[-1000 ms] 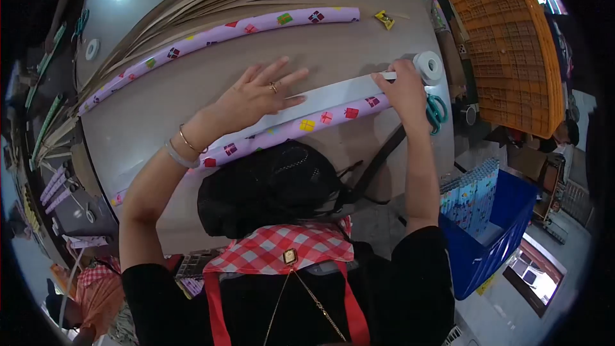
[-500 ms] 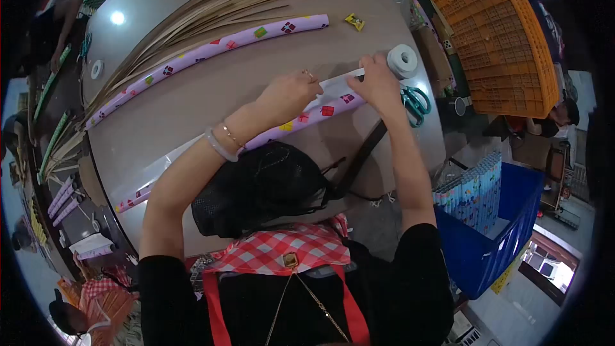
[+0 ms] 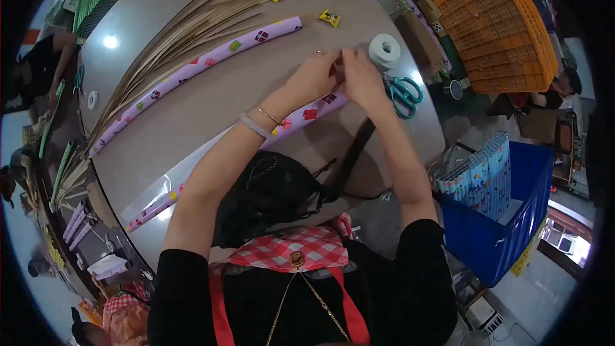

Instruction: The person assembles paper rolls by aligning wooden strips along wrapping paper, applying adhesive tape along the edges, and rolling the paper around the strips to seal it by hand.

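Note:
A lilac roll of gift-patterned wrapping paper (image 3: 311,114) lies slantwise across the near side of the table, with a clear film edge along it. At its right end my left hand (image 3: 312,78) is closed, fingertips pinching the paper's edge. Facing it, my right hand (image 3: 362,80) is closed on the same end, and the two sets of fingertips nearly meet. What exactly lies between the fingertips is hidden. Just right of my right hand are a white roll of tape (image 3: 384,50) and teal-handled scissors (image 3: 403,96).
A second lilac roll (image 3: 205,67) lies farther back beside long brown strips (image 3: 173,35). Two yellow packets (image 3: 330,18) sit behind. A black mesh bag (image 3: 272,195) rests at the near edge. On the right are an orange crate (image 3: 483,25) and a blue bin (image 3: 493,243).
My hands have come together at the roll's right end; the left hand moved up and right along it. The whole view has shifted slightly.

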{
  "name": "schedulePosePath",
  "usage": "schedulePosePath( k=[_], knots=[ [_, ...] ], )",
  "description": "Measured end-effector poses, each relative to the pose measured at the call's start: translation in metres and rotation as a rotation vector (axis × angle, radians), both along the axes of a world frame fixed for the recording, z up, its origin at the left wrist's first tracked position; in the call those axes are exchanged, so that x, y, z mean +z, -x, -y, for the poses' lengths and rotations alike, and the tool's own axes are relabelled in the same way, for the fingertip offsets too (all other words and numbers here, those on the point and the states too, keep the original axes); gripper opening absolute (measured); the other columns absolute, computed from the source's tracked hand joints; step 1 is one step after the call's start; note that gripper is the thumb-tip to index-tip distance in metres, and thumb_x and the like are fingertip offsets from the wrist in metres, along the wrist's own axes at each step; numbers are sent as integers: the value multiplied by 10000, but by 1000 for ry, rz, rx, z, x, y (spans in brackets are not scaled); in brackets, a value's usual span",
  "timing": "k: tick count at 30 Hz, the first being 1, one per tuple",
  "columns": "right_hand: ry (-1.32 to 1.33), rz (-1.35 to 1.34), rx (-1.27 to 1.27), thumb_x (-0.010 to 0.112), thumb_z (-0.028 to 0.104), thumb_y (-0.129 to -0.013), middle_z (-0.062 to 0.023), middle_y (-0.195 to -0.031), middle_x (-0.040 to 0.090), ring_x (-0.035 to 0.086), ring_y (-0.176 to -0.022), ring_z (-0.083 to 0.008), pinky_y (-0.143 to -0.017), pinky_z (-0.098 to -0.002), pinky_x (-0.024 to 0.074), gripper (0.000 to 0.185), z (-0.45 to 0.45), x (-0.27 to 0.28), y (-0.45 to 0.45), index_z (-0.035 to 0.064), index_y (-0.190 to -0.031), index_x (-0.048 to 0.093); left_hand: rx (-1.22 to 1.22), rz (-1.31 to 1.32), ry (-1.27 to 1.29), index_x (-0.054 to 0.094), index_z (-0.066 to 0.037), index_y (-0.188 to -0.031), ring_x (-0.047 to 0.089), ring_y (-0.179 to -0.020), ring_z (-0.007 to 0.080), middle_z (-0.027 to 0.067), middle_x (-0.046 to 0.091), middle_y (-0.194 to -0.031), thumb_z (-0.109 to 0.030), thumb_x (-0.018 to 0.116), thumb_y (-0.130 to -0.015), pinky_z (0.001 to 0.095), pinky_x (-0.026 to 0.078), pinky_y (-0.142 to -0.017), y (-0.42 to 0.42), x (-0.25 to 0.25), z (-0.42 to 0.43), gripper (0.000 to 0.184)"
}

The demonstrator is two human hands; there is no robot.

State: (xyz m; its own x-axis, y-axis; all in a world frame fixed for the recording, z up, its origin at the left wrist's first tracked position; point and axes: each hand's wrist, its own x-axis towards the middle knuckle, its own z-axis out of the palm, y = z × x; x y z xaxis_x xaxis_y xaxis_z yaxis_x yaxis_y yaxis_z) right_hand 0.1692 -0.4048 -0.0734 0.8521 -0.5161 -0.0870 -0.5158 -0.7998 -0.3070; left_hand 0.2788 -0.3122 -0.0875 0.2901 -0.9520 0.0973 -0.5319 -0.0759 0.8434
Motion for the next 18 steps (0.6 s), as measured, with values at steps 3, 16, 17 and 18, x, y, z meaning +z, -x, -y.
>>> schedulePosePath(
  k=[3, 16, 17, 18],
  knots=[
    [-11, 46, -24, 668, 59, -695, -224, -1035, 496, 543, -940, -388, -798, -434, 464, 528, -3, 5, 5, 26, -1148, 399, -5, 148, -22, 532, 7, -1028, 632, -773, 301, 174, 632, -842, -60, 559, -767, 378, 499, -684, 0, -5, 2, 270],
    [166, 104, -182, 584, 63, -762, -137, -987, 523, 545, -890, -317, -759, -403, 453, 271, 38, 11, 132, 22, -1022, 521, 52, -509, -159, 512, 48, -1056, 632, -791, 163, 122, 606, -886, -117, 494, -909, 264, 527, -699, -6, -7, -11, 221],
    [138, 101, -190, 575, 65, -749, -133, -1021, 523, 534, -919, -330, -781, -404, 439, 299, 36, 10, 133, 27, -1039, 515, 41, -506, -168, 512, 48, -1056, 632, -791, 163, 122, 606, -886, -117, 494, -909, 264, 527, -699, -6, -11, -10, 221],
    [110, 99, -197, 565, 67, -736, -130, -1056, 523, 523, -948, -342, -803, -404, 426, 327, 35, 8, 133, 32, -1055, 509, 51, -523, -141, 515, 47, -1057, 631, -796, 162, 123, 607, -895, -116, 491, -910, 264, 528, -709, -7, -17, -10, 221]
  ],
)
